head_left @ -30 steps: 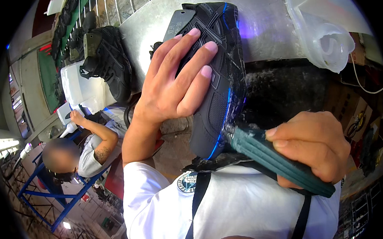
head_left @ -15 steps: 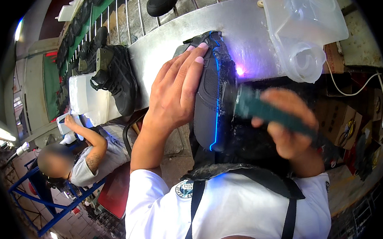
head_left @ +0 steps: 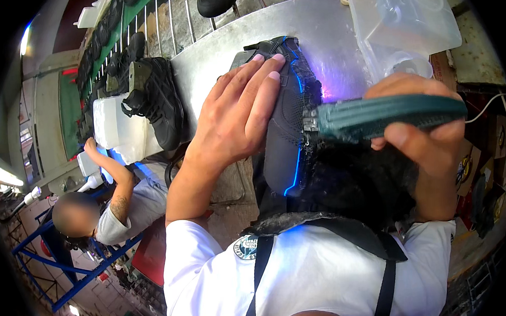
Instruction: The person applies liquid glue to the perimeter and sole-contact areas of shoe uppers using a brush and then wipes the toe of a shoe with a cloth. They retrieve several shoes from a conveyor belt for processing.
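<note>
The black shoe (head_left: pixel 288 128) with glowing blue seams stood propped against the person's chest and over the edge of the metal worktable (head_left: pixel 327 36), with the left hand (head_left: pixel 237 116) spread flat on its side, fingers extended, and the right hand (head_left: pixel 427 128) closed around a dark green handheld tool (head_left: pixel 384 115) whose head met the shoe's upper. Farther off on the table lay a clear plastic container (head_left: pixel 399 21); what it held could not be told. To the left a finished black boot (head_left: pixel 154 103) sat just beside a white plastic tub (head_left: pixel 113 127), beyond which a co-worker (head_left: pixel 119 206) reached up.
</note>
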`<action>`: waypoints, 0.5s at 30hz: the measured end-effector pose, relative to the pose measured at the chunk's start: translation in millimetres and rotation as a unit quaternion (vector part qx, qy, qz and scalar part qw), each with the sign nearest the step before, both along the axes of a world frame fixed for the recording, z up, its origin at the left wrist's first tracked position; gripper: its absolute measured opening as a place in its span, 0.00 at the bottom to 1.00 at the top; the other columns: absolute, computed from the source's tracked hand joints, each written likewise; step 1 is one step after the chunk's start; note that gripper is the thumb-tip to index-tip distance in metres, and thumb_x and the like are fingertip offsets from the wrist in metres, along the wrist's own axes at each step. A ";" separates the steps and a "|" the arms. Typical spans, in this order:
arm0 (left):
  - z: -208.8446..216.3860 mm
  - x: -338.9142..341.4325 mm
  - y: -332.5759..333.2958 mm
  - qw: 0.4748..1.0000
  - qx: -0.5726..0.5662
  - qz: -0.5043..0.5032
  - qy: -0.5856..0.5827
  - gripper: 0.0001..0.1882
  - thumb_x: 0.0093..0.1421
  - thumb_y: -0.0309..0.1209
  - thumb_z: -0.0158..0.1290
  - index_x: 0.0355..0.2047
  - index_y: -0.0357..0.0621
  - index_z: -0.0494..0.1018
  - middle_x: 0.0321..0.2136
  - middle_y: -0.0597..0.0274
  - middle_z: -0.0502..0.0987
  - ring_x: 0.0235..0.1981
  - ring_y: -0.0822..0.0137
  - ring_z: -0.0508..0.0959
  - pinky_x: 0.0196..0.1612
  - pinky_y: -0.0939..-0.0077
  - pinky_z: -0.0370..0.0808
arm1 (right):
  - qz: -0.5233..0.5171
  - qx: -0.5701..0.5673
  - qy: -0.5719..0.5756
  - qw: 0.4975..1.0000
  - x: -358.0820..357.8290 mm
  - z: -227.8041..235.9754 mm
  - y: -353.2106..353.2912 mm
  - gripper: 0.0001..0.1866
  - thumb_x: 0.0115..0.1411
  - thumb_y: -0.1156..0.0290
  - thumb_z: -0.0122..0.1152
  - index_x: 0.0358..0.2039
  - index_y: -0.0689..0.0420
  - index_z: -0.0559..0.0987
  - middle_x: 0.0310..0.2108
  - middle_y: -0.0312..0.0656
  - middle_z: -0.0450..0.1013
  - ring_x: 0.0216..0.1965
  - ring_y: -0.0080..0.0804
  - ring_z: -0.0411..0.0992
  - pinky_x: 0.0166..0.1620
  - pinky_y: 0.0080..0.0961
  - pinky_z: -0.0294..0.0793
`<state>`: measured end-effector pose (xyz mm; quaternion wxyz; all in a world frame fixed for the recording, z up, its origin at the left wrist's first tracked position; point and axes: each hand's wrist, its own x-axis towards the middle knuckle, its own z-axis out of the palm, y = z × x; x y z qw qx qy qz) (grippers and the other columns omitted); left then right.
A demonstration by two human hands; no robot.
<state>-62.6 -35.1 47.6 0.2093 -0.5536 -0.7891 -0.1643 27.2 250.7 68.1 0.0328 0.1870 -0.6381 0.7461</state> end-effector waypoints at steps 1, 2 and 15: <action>1.9 -0.2 0.7 1.000 -0.005 -0.002 0.002 0.26 0.54 0.22 0.56 0.54 0.31 0.64 0.52 0.42 0.78 0.46 0.46 0.82 0.46 0.57 0.80 | 0.009 0.041 0.084 0.996 -4.6 -3.2 3.0 0.14 0.58 0.73 0.65 0.41 0.69 0.79 0.31 0.51 0.78 0.28 0.33 0.77 0.32 0.25 0.79; 3.0 -0.2 0.7 1.000 -0.007 -0.003 0.001 0.26 0.54 0.22 0.56 0.54 0.31 0.64 0.52 0.42 0.78 0.46 0.46 0.82 0.46 0.57 0.80 | 0.002 0.062 0.113 0.992 -2.6 -1.7 1.3 0.13 0.59 0.71 0.66 0.40 0.68 0.79 0.30 0.50 0.78 0.27 0.33 0.78 0.32 0.25 0.79; 14.2 -10.8 7.8 0.999 -0.035 0.013 -0.024 0.29 0.51 0.26 0.58 0.53 0.29 0.66 0.51 0.44 0.79 0.46 0.49 0.83 0.48 0.60 0.80 | -0.085 0.180 0.233 0.952 25.6 20.8 -16.3 0.15 0.64 0.61 0.65 0.35 0.62 0.78 0.30 0.50 0.80 0.25 0.33 0.78 0.24 0.22 0.73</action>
